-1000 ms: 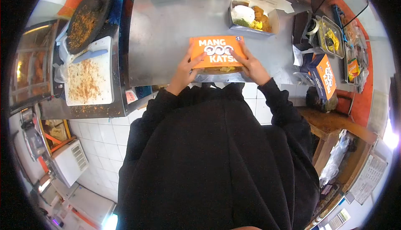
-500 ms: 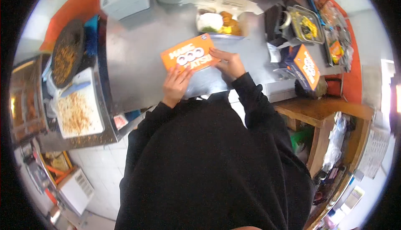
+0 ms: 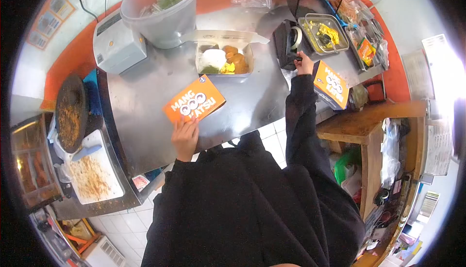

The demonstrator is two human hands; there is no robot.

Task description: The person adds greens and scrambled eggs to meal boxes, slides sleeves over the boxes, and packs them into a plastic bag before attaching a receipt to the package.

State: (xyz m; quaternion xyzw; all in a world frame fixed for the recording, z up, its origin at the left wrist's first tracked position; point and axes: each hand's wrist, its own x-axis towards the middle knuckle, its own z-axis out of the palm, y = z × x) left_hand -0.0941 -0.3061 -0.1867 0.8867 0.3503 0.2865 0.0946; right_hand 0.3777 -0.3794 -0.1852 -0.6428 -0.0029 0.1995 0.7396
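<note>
A closed orange and white carton (image 3: pixel 195 101) lies tilted on the steel counter. On its near edge rests my left hand (image 3: pixel 185 138), fingers stretched out over the lid. My right hand (image 3: pixel 304 65) is at the front end of a black tape dispenser (image 3: pixel 285 44). Its fingers are closed at the loose end of the tape roll (image 3: pixel 296 38); the strip itself is too small to make out. Behind the closed carton stands an open food box (image 3: pixel 224 71) with rice, golden fried pieces, yellow bits and greens. A second orange carton (image 3: pixel 332 83) sits just right of my right wrist.
A glass tray (image 3: pixel 324 48) with yellow food stands behind the dispenser. At the back left are a clear tub (image 3: pixel 162 22) with greens and a white machine (image 3: pixel 119 44). A cutting board (image 3: pixel 97 170) with a knife lies left, beside a dark stone mortar (image 3: pixel 72 114).
My right hand has left the carton and reached right to the tape dispenser. My left hand stays on the carton. The view has shifted, showing more of the back wall.
</note>
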